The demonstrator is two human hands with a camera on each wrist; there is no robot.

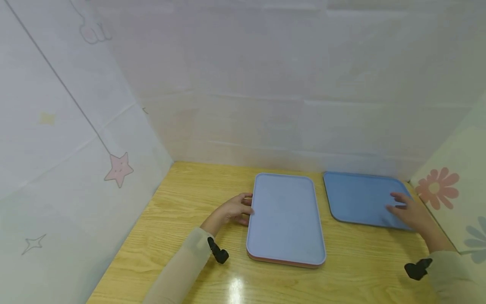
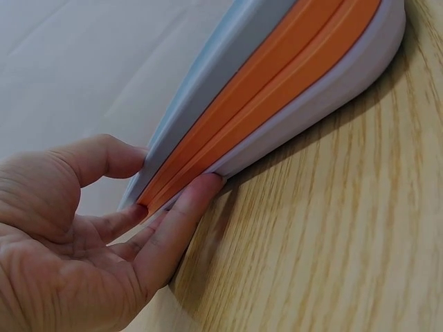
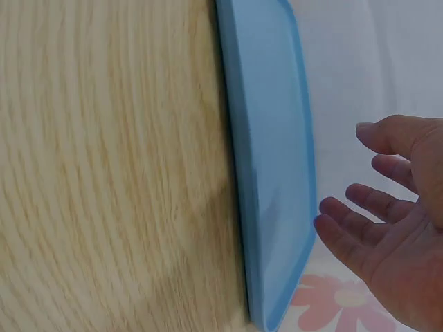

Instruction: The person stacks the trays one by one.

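A stack of rectangular trays (image 1: 286,217) lies on the wooden table, its top tray pale lavender-blue. In the left wrist view its side shows orange trays (image 2: 256,90) between the pale upper tray and a whitish bottom tray (image 2: 332,97). My left hand (image 1: 233,210) touches the left long side of this stack with its fingertips, fingers spread along the edges and not wrapped round it. To the right lies a separate blue tray (image 1: 360,198). Over that tray's right end is my right hand (image 1: 411,213), fingers loosely bent, holding nothing; in the right wrist view, a gap shows between its thumb and fingers.
The wooden table (image 1: 163,253) meets a pale cloth wall (image 1: 265,105) behind the trays. Another cloth wall with printed flowers (image 1: 437,188) stands close by the right hand. On the left, a wall bears a printed pink star (image 1: 119,169).
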